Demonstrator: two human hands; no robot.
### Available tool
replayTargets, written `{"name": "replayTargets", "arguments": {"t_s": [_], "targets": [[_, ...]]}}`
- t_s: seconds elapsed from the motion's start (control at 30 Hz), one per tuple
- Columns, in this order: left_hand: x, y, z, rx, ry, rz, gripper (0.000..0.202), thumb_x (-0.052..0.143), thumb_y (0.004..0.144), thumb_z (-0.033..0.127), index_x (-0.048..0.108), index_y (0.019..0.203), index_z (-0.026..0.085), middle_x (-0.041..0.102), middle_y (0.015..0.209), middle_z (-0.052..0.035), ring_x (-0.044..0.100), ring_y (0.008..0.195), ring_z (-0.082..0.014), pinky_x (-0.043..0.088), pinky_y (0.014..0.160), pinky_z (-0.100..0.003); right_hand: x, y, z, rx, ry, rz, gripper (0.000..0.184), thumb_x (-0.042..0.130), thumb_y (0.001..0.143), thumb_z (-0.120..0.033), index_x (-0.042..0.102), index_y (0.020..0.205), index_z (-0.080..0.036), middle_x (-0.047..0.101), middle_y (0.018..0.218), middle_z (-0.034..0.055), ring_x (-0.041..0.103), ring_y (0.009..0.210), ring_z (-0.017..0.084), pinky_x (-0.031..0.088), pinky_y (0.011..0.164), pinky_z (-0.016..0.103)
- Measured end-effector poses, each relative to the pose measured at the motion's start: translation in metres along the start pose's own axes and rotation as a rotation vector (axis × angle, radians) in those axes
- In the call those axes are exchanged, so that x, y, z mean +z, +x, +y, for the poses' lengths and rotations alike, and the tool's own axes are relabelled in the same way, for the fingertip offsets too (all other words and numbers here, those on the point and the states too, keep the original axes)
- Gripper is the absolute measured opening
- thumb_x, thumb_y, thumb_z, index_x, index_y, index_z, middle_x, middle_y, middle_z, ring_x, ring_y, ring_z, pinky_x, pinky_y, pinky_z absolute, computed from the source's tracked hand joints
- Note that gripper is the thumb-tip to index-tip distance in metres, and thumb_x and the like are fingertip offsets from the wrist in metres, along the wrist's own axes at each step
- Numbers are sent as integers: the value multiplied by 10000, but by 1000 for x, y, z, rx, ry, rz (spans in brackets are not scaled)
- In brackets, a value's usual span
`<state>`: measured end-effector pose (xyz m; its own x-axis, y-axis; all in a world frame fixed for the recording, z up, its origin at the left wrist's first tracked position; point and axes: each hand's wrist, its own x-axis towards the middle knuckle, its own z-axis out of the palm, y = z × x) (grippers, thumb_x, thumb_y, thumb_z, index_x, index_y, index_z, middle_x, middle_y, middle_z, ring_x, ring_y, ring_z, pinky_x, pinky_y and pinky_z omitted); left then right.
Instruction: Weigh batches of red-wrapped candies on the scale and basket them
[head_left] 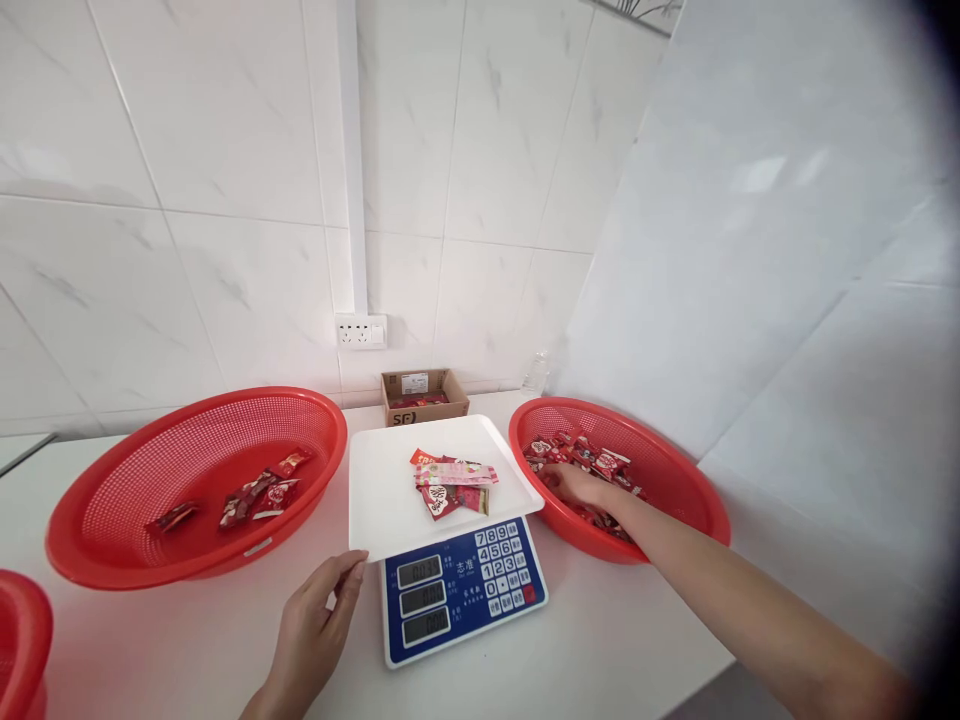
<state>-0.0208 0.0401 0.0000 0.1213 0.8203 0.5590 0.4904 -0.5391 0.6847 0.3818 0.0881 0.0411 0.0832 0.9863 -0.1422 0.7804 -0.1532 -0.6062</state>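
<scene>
My left hand (319,610) is at the near left corner of the scale's white tray (386,500), with thumb and forefinger pinched together on that corner. Several red and pink snack packets (454,475) lie in a small pile on the tray. Below it is the blue keypad panel of the digital scale (465,600), with three small displays. My right hand (574,485) reaches into the right red basket (694,500), down among many red snack packets (611,462). Its fingertips are hidden by the packets and the hand itself.
On the left stands another red basket (120,560) with a few snack packets (255,498). Part of a third red basket (30,640) shows at the left edge. Behind the scale are a cardboard box (427,412), a clear container (535,373) and a tiled wall with a socket (361,331).
</scene>
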Motion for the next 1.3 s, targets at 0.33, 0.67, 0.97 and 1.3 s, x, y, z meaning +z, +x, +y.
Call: {"name": "replayTargets", "arguments": {"t_s": [0.33,0.67,0.97,1.3], "targets": [[-3,0,6,-20,-3,16,251,479,863,367,650,859,183,680,697,-27,608,560,-115,480,463,-183,-33,7,-51,-158,53,290,290,509,762,-261,628,1024,-221,668,1020,47,602,955,220,439,871,338],[-3,0,2,-2,18,5,214,461,884,306,630,898,175,674,720,-31,606,598,-115,499,538,-208,11,-18,-138,-232,-100,-208,441,535,725,-192,617,1157,-220,660,845,13,588,695,155,453,656,274],[-4,-3,5,30,25,7,208,446,895,292,622,911,181,660,708,-27,586,597,-108,492,567,-217,-17,-33,-130,-197,16,321,315,512,767,-299,640,1051,-249,669,930,43,618,874,215,477,779,325],[-3,-3,5,43,32,9,171,465,886,242,616,929,176,653,717,-10,584,602,-96,480,585,-207,-36,-48,-68,89,-53,694,277,546,754,-256,660,1006,-232,684,928,39,618,884,194,452,828,323]]}}
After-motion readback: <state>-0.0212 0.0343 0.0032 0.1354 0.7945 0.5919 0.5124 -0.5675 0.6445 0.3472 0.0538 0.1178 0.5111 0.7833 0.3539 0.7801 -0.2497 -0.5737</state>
